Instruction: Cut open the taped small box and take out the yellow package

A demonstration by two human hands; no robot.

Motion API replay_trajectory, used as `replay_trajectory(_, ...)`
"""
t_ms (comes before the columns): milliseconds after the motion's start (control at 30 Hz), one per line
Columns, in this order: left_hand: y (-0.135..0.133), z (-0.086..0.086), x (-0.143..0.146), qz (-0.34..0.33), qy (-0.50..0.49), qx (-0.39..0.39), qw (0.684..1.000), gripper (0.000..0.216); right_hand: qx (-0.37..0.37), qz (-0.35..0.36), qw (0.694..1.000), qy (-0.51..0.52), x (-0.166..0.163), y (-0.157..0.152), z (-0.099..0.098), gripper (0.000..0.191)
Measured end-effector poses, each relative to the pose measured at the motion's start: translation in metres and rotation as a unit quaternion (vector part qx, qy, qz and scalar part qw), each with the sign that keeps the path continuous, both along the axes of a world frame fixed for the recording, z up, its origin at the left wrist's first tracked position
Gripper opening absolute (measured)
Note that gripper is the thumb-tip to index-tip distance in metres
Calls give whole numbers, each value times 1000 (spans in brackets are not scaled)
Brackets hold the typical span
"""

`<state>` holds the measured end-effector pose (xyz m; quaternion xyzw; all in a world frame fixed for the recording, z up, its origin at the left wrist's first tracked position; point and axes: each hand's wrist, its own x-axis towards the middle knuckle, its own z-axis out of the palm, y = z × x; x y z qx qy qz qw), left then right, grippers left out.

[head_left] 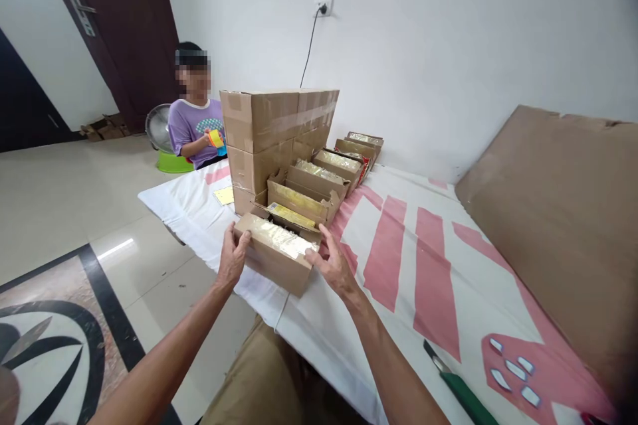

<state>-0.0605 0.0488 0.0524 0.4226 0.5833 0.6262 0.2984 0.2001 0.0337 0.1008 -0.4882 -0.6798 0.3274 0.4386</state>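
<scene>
Both hands grip a long open cardboard box (272, 262) at the table's near edge. Shiny, pale gold wrapped contents (284, 237) fill its top. My left hand (233, 255) is closed on the box's left end, thumb over the upper edge. At the right end, my right hand (331, 262) has its thumb on the near top corner and fingers round the far side. Right behind this box is another open box with a yellow packet (292, 215) inside. Farther back runs a row of similar open boxes (333, 166), several with shiny contents.
Stacked taped cartons (272, 123) rise left of the row. A green-handled knife (463, 395) lies at the near right of the cloth-covered table (399, 246). A large cardboard sheet (553, 226) leans at the right. Another person (197, 119) beyond the table holds a yellow object.
</scene>
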Motion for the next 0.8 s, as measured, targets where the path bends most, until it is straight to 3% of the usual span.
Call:
replay_trajectory(100, -2, -9, 4, 6, -3, 4, 1000, 74, -23, -15, 999, 42, 15, -16, -27, 74)
replay_trajectory(233, -34, -27, 8, 7, 5, -14, 1000, 79, -51, -19, 998, 42, 28, -42, -62, 78)
replay_trajectory(333, -49, -44, 15, -1, 0, -21, 1000, 86, -57, 29, 997, 30, 21, -48, -77, 93)
replay_trajectory(467, -42, -52, 24, -5, 1, -6, 1000, 86, -44, 55, 996, 45, 1, -43, -90, 100)
replay_trajectory(633, -33, -49, 23, 3, 26, -1, 1000, 86, -16, 17, 998, 56, -11, -43, -117, 95)
replay_trajectory(800, -48, -55, 24, -34, 47, -20, 998, 86, 22, -1, 998, 52, -11, -51, -135, 72)
